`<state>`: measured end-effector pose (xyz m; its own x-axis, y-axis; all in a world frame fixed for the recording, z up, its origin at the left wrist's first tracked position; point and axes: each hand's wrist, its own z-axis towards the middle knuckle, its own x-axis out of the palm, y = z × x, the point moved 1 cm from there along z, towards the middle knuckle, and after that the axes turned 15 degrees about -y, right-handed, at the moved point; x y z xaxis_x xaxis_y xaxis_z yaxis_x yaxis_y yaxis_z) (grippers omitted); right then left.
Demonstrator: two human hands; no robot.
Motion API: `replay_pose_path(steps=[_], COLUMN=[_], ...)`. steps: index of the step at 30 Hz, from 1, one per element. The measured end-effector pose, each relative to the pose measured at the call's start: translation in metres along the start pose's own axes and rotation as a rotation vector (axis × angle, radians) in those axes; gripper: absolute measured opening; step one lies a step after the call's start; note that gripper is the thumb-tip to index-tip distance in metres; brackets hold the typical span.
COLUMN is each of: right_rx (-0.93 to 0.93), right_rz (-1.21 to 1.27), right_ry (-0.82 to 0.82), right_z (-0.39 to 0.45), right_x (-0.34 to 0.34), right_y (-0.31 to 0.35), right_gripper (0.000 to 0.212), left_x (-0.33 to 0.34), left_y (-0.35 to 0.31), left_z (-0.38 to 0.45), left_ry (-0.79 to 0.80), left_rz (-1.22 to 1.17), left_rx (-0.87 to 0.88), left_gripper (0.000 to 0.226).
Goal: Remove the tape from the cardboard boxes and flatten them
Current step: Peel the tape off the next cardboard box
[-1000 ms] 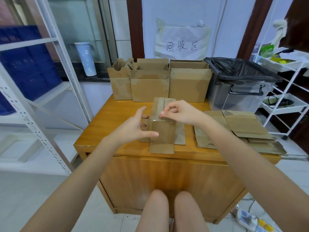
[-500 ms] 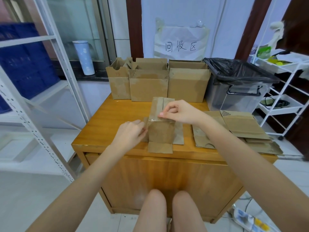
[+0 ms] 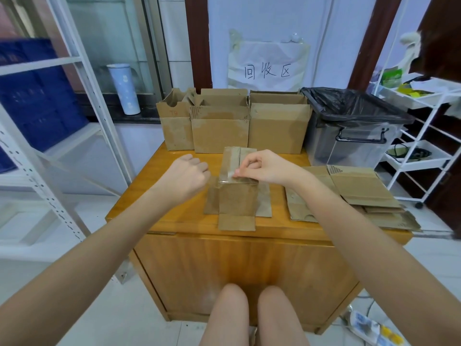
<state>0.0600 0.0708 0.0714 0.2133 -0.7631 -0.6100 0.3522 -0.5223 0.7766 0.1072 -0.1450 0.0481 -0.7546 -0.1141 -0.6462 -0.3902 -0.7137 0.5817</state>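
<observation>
Cardboard box (image 3: 238, 196), tape (image 3: 225, 174) barely visible

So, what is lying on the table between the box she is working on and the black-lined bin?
In the head view, a pile of flattened cardboard lies on the table between the small box and the bin.

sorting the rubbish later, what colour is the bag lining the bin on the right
Black: the bag lines a clear plastic bin. It shows in the head view.
</observation>
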Motion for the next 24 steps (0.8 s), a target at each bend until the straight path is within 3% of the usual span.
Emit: replay_pose_path(steps=[12,24], right_rx=[0.044,0.009], right_rz=[0.038,0.039], right_ry=[0.016,0.008], right_z=[0.003,0.004], right_x=[0.002,0.002], right_y=[-0.007,-0.005], right_gripper=[0.031,0.033], left_x=[-0.017,-0.034], left_y=[0.033,0.04], left_z=[0.017,0.043], left_ry=[-0.195,-0.198], left_rz=[0.042,0.077], left_rx=[0.097,0.196], left_gripper=[0.02,0.02])
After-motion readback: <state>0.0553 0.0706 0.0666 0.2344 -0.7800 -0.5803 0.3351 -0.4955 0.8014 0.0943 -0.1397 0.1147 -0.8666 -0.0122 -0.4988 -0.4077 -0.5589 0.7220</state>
